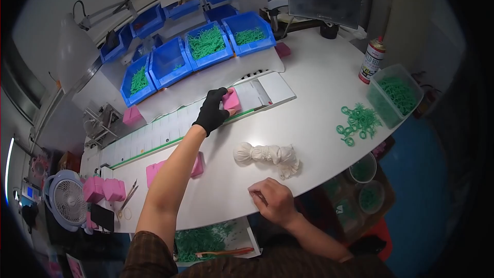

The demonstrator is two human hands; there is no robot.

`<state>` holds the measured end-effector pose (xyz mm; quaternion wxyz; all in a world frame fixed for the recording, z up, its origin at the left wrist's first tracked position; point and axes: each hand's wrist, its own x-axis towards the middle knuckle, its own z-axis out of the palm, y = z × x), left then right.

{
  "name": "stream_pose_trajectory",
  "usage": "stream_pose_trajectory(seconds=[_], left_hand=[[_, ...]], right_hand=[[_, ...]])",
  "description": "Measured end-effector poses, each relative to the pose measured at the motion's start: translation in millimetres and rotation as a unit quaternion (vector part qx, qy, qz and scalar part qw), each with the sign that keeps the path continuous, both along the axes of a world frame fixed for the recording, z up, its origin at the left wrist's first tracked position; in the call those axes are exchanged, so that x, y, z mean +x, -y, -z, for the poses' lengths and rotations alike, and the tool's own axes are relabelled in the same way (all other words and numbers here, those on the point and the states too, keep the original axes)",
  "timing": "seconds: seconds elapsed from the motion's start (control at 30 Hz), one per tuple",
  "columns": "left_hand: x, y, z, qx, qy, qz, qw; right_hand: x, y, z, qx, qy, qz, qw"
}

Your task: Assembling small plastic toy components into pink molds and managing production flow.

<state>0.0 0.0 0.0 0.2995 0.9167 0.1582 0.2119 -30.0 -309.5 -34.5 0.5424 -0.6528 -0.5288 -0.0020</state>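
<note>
My left hand, in a black glove with bare fingertips, reaches across the table. It grips a pink block by two opposite sides, on or just over the long white strip-like track with green edging. My bare right hand rests at the table's near edge, its fingers curled into a loose fist; nothing shows in it. Just beyond that hand lies a twisted off-white cloth bundle. More pink blocks lie under my left forearm, which partly hides them.
Blue bins, some holding green rings, line the back. On the right stand a spray can and a clear tub, with loose green rings nearby. A fan, pink blocks and tweezers are at left. Below is an open drawer.
</note>
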Motion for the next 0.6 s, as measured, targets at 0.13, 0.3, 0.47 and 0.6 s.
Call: stream_pose_trajectory(seconds=[0.13,0.3,0.47,0.6], left_hand=[[27,18,7,0.002,0.001,0.013,1.000],[55,23,18,0.039,0.014,-0.024,0.999],[54,16,24,0.077,0.045,-0.028,0.996],[40,13,17,0.037,0.010,-0.046,0.998]], right_hand=[[2,5,-3,0.002,0.015,0.000,1.000],[5,6,-4,0.001,0.018,-0.002,1.000],[3,3,0,0.026,0.025,0.009,0.999],[1,8,-1,-0.015,0.029,0.005,0.999]])
